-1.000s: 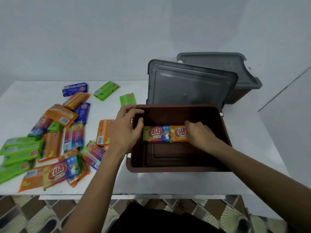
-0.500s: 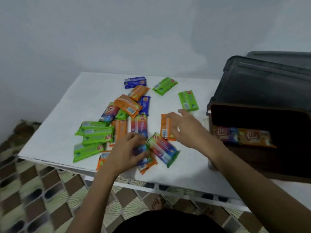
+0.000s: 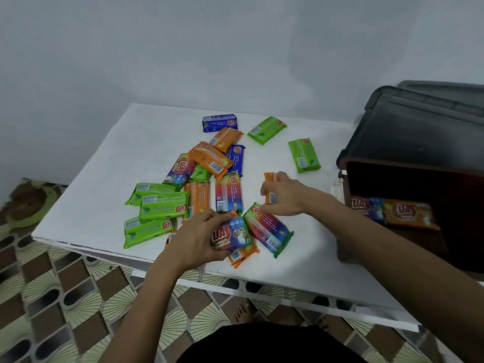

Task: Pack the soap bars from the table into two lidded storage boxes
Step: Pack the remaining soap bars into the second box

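Several wrapped soap bars in green, orange, blue and rainbow wrappers lie scattered on the white table (image 3: pixel 99 184). My left hand (image 3: pixel 193 239) grips a rainbow soap bar (image 3: pixel 230 235) near the table's front edge. My right hand (image 3: pixel 284 197) closes on an orange soap bar (image 3: pixel 269 179) standing on edge. At the right sits the open brown storage box (image 3: pixel 408 174) with two soap bars (image 3: pixel 392 212) inside, its dark lid (image 3: pixel 424 127) leaning up behind it.
A second grey lid or box (image 3: pixel 445 86) shows behind the first at the far right. A green bar (image 3: pixel 303 154) lies alone close to the box. Patterned floor tiles (image 3: pixel 65 297) lie below the table's front edge. A grey wall is behind.
Both hands left the box and went left to the pile. The left hand took hold of a rainbow bar; the right hand closed on an orange bar. My view swung left.
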### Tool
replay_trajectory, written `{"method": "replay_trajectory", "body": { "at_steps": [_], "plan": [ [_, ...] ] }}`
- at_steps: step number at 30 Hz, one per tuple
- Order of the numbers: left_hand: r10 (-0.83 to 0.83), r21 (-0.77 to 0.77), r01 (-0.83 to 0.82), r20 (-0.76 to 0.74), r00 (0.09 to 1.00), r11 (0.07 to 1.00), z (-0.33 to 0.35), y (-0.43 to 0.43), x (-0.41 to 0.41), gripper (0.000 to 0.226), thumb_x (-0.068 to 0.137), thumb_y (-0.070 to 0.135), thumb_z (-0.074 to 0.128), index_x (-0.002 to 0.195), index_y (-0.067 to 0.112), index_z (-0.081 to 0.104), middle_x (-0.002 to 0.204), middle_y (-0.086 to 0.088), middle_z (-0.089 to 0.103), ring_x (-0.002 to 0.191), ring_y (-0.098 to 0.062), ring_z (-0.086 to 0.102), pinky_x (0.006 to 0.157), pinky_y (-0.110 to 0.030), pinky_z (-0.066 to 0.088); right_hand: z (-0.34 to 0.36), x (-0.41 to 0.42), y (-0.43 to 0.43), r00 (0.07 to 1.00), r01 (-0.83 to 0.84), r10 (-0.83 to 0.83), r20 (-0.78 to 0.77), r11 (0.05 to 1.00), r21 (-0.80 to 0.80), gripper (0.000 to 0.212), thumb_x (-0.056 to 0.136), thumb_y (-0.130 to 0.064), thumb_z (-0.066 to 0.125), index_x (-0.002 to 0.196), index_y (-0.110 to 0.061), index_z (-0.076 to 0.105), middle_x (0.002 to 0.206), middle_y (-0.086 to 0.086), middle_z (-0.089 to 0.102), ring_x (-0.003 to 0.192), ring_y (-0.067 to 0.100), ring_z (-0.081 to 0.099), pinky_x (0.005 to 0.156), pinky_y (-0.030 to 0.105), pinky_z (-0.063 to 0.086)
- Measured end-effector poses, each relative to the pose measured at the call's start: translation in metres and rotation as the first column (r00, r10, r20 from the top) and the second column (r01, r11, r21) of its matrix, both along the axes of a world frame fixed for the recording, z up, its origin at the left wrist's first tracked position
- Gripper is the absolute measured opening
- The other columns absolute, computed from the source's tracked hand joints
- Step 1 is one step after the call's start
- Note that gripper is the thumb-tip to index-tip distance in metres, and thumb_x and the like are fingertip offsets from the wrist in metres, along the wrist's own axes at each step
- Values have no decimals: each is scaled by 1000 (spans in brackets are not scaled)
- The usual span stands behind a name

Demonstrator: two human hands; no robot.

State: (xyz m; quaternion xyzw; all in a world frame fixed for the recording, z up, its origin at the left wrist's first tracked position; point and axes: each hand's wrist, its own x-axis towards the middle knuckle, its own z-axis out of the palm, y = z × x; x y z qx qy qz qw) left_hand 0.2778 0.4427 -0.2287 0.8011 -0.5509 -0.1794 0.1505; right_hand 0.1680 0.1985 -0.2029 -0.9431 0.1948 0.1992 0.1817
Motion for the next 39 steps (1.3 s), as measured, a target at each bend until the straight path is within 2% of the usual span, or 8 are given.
{"method": "replay_trajectory", "body": {
  "at_steps": [5, 7, 11, 16, 22, 28, 33, 39],
  "plan": [
    [82, -216, -111, -140, 987, 970, 26, -20, -8, 82, 66, 64, 63, 139, 33, 41, 122, 12, 48, 108, -7, 50, 90, -36, 52, 39, -20, -11, 904, 118, -113, 413, 993, 14, 30, 92, -6, 48, 121, -13, 49, 111, 13, 55, 83, 29, 58, 71, 37, 50],
    [99, -292, -169, -238, 966, 941, 42, -35, -16, 79, 68, 63, 66, 138, 34, 43, 124, 14, 48, 111, -7, 52, 90, -38, 53, 58, -40, -22, 801, 215, -302, 517, 951, 224, 27, 94, -6, 48, 114, -22, 52, 104, 8, 60, 77, 20, 65, 65, 35, 57],
    [108, -424, -246, -324, 940, 872, 68, -77, -46, 72, 71, 60, 73, 134, 35, 47, 123, 20, 52, 109, 2, 56, 83, -22, 55, 85, -99, -44, 532, 180, -619, 577, 749, 638, 12, 94, -5, 58, 102, -12, 63, 111, 8, 63, 98, 22, 70, 72, 35, 62],
    [61, -482, -409, -586, 808, 775, 87, -139, -101, 58, 71, 37, 77, 123, 26, 55, 113, 22, 58, 103, 10, 58, 73, -9, 49, 106, -179, -72, 407, 173, -738, 538, 640, 748, 12, 94, -1, 56, 102, -1, 65, 120, 15, 58, 97, 26, 70, 74, 36, 61],
    [38, -484, -462, -659, 751, 743, 70, -192, -133, 57, 70, 32, 83, 120, 24, 58, 112, 10, 65, 104, -7, 63, 82, -22, 54, 88, -222, -110, 596, 310, -711, 373, 632, 711, 29, 92, 6, 51, 108, -11, 68, 114, 3, 64, 93, 13, 71, 70, 29, 60],
    [51, -451, -461, -670, 740, 764, 57, -207, -146, 60, 68, 34, 83, 122, 25, 56, 115, 9, 64, 107, -4, 61, 80, -21, 55, 30, -199, -127, 696, 386, -711, 99, 487, 783, 23, 93, 2, 57, 110, -13, 63, 124, 20, 60, 97, 25, 70, 80, 36, 60],
    [80, -452, -451, -632, 771, 770, 58, -207, -150, 61, 69, 35, 81, 124, 28, 54, 117, 16, 61, 110, 1, 58, 76, -16, 54, 11, -200, -129, 878, 376, -408, 251, 912, 165, 34, 93, -15, 60, 126, -24, 61, 122, 8, 64, 103, 20, 66, 83, 28, 55],
    [54, -490, -381, -558, 828, 784, 60, -209, -149, 59, 71, 41, 81, 122, 34, 53, 117, 25, 58, 112, -2, 58, 79, -20, 57, 17, -201, -134, 913, 305, -325, 248, 945, 115, 38, 95, -24, 55, 133, -23, 54, 120, 6, 66, 101, 18, 65, 82, 29, 54]
  ]
}}
